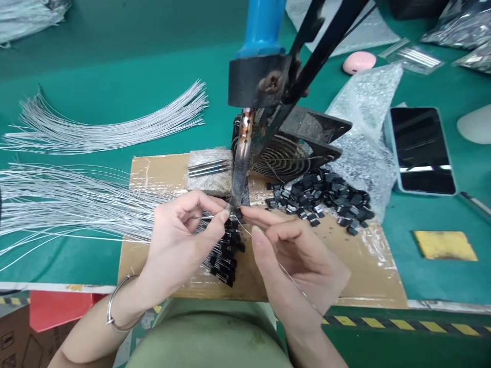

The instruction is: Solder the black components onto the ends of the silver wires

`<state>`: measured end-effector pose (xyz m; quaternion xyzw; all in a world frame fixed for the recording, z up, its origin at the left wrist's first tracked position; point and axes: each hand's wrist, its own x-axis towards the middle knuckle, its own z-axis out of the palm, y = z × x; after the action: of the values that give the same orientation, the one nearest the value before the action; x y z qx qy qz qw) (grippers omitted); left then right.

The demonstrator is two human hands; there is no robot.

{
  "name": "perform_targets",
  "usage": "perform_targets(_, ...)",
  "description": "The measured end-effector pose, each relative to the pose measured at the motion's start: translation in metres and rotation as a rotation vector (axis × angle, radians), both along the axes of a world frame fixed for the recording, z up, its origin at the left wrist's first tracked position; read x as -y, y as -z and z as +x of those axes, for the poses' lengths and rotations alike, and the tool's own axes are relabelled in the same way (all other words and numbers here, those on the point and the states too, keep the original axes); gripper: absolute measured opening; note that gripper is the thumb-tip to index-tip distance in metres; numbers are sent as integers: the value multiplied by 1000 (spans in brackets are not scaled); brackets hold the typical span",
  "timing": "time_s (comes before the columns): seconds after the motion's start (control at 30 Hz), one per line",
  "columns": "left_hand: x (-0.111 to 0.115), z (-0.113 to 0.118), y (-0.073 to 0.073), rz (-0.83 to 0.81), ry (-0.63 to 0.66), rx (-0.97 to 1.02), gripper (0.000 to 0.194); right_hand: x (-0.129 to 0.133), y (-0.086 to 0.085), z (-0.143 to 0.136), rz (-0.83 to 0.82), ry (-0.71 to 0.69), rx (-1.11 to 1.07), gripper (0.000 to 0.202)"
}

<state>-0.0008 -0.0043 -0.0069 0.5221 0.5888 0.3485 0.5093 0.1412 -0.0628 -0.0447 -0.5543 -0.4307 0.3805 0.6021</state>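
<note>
My left hand (pixel 187 230) is closed in a pinch on what looks like a thin wire, right under the soldering iron tip (pixel 238 186). My right hand (pixel 299 250) has a thin strand of solder wire (pixel 291 278) between thumb and fingers; it runs across the palm toward the iron tip. The right index fingertip reaches a small black connector (pixel 239 214) by the tip. Fingers partly hide the joint there. Below the hands lie several wires with black connectors (pixel 226 263) on their ends, and loose white wires (pixel 88 199) stretch off to the left.
The blue-handled soldering iron (pixel 264 25) hangs on a black stand arm before a fan (pixel 286 156). Loose black connectors (pixel 322 194) are heaped on the cardboard (pixel 356 276). Also around are another wire bundle (pixel 115 130), a phone (pixel 422 151) and a yellow sponge (pixel 445 245).
</note>
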Motion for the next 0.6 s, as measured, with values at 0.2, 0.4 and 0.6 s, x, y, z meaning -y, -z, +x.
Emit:
perform_targets(0.2, -1, 1, -1, 0, -5, -3, 11, 1, 0, -1, 0, 6, -12, 20)
perform_targets(0.4, -1, 0, -2, 0, -8, -21, 12, 1, 1, -4, -5, 20, -19, 19)
perform_targets(0.6, -1, 0, -2, 6, -11, -29, 12, 1, 1, -2, -4, 0, -19, 20)
